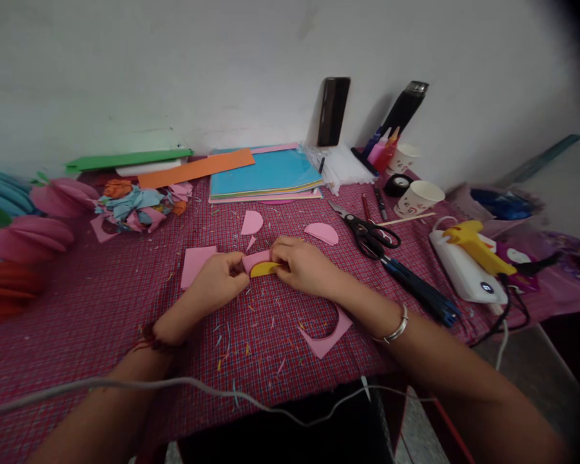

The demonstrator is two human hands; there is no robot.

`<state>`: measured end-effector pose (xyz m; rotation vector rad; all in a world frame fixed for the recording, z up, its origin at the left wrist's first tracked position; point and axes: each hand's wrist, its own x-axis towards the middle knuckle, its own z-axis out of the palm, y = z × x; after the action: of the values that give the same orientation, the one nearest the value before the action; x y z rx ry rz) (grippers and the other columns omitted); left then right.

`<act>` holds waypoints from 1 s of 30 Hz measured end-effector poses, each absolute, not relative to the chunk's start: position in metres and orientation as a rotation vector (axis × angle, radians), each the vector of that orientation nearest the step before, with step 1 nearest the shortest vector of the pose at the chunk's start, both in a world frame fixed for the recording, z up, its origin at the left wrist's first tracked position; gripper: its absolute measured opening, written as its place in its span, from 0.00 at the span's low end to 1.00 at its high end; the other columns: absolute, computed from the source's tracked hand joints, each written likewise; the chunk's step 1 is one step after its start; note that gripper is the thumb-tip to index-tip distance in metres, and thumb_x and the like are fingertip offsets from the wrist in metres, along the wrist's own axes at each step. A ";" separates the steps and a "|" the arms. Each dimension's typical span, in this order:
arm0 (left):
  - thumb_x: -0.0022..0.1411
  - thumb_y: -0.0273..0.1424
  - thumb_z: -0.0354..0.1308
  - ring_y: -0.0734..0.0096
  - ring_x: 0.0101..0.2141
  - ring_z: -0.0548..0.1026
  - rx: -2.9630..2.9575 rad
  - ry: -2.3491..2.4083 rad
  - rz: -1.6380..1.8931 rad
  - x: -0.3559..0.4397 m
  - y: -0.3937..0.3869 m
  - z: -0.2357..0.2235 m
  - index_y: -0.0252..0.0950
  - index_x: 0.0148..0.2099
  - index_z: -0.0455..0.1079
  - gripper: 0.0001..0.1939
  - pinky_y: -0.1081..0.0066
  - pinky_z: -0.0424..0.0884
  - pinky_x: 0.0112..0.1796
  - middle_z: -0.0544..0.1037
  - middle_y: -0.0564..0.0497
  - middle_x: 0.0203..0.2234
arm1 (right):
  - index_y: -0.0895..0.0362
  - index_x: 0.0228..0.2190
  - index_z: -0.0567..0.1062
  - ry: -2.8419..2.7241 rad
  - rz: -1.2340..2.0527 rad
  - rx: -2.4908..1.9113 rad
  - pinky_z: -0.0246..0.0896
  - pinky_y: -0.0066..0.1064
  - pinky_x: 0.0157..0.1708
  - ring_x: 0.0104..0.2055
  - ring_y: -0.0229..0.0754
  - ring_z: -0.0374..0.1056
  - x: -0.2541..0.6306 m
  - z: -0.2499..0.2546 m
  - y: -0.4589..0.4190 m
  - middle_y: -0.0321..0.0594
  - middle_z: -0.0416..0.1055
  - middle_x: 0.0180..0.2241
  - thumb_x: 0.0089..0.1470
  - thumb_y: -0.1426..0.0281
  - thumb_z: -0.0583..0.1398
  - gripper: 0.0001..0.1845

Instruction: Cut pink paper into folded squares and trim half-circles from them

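Observation:
Both hands meet over the table at a pink paper piece [258, 259] with a yellow paper half-circle [262, 269] against it. My left hand [222, 276] pinches the left end of the pink paper. My right hand [302, 265] pinches the right end, with the yellow half-circle's tip at its fingers. A pink square of paper [196, 265] lies beside my left hand, partly covered by it. Beyond the hands rest two pink half-circles, one on the left [252, 222] and one on the right [321, 232]. A curved pink offcut [325, 336] lies below my right wrist.
Black-handled scissors [365, 233] and a dark blue tool [418, 287] lie to the right. Further right, a yellow glue gun [481, 248] rests on a white power unit [464, 270]. Paper scraps [138, 209] are heaped at left. A white cable [212, 393] crosses the near edge.

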<state>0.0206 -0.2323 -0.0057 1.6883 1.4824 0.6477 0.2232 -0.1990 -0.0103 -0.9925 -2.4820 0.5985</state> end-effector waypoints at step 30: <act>0.53 0.40 0.57 0.74 0.17 0.68 1.566 1.496 0.649 0.009 -0.228 -0.015 0.37 0.26 0.67 0.12 0.74 0.61 0.20 0.70 0.56 0.14 | 0.57 0.25 0.68 -2.327 0.950 -1.062 0.51 0.27 0.32 0.30 0.36 0.61 0.231 -0.016 -0.185 0.33 0.65 0.26 0.51 0.79 0.59 0.08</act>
<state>0.0093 -0.2284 -0.0155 1.5660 1.4959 0.6486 0.2312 -0.1853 -0.0156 -1.0616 -2.3272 0.9496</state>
